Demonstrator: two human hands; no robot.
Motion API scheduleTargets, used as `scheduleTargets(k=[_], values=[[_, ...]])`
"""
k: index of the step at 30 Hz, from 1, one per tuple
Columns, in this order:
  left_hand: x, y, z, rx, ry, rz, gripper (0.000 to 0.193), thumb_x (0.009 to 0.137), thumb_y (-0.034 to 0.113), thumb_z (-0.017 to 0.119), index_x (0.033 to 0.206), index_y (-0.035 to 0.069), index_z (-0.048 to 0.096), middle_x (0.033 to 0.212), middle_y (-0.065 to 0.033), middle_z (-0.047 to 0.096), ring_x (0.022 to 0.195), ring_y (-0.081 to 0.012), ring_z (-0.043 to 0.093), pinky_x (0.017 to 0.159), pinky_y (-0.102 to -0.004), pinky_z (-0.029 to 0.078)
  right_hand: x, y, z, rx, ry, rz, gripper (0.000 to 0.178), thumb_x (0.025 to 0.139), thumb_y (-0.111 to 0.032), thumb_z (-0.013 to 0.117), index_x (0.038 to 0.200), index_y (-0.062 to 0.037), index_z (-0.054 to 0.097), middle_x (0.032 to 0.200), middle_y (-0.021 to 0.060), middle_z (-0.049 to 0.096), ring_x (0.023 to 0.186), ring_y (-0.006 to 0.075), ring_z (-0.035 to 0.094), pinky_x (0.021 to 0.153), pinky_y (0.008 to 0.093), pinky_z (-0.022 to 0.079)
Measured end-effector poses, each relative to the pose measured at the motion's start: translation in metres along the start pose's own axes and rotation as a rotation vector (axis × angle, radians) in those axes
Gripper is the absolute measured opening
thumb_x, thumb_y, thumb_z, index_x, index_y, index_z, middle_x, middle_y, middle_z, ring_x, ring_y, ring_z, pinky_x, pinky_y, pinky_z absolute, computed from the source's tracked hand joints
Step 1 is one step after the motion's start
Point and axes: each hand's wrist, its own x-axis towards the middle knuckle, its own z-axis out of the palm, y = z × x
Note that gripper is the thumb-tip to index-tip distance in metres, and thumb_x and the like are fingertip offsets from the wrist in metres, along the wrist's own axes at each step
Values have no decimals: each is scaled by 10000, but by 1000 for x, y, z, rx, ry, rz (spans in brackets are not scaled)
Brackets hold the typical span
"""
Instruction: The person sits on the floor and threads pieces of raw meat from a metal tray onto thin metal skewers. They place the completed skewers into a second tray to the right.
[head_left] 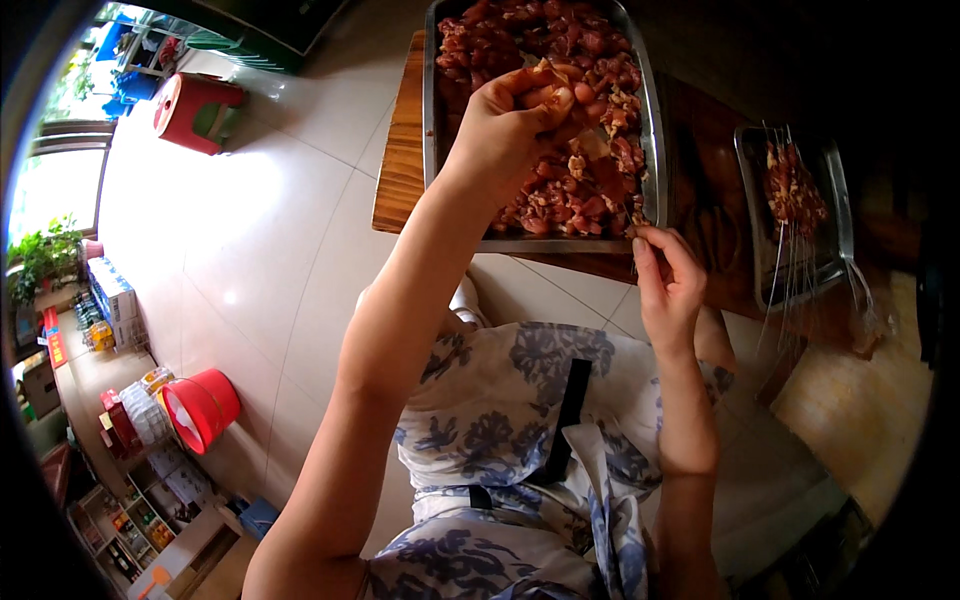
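A large metal tray (655, 150) at the top middle is heaped with small pieces of raw red meat (575, 195). My left hand (515, 115) reaches over the heap, its fingers curled closed at the meat; a piece seems to be between the fingertips, partly hidden by them. At the tray's near right corner my right hand (668, 280) is pinched closed on what looks like a thin skewer, mostly hidden, with a bit of meat just above the fingertips. To the right, a smaller metal tray (846, 215) holds loaded meat skewers (795, 195), their bare metal ends pointing toward me.
Both trays rest on a wooden table (398, 150). On the tiled floor to the left stand a red stool (195, 112) and a red bucket (212, 408). Shelves with packages (130, 530) line the lower left. My patterned clothing (500, 400) is below the big tray.
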Motion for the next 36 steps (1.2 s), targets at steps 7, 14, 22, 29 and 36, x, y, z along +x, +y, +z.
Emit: scheduleTargets(k=[7,14,22,29,36], values=[[-8,-14,16,-25,2,-34,192,913,4,534,1103,-15,547,1053,-129,623,1002,-266,629,902,-413,542,4,0,4,4,59,-17,91,866,-33,598,920,38,617,799,91,610,711,165,574,633,259,451],[-12,-25,20,140,-84,-73,268,879,12,604,1126,-58,527,1084,-144,631,1032,-228,622,870,-360,551,9,-2,5,62,70,12,94,878,-47,594,926,30,619,778,60,593,661,114,528,583,229,416],[-4,-19,5,99,-72,-39,305,896,71,605,1166,-29,506,1109,-144,622,1023,-209,614,892,-342,526,9,1,3,49,71,-14,84,879,-40,591,925,26,615,760,54,578,650,116,520,570,233,406],[10,1,-14,-206,-25,6,262,944,113,533,1183,3,534,1073,-118,645,815,-167,625,759,-312,550,7,-1,3,-6,30,-22,69,873,-33,592,911,19,613,751,64,568,636,131,516,563,246,401],[8,6,-14,-198,-20,2,204,939,114,533,1101,5,591,1009,-97,663,759,-159,626,725,-301,552,7,-4,5,-18,12,-15,68,867,-36,596,903,20,614,763,71,578,649,142,532,582,249,415]])
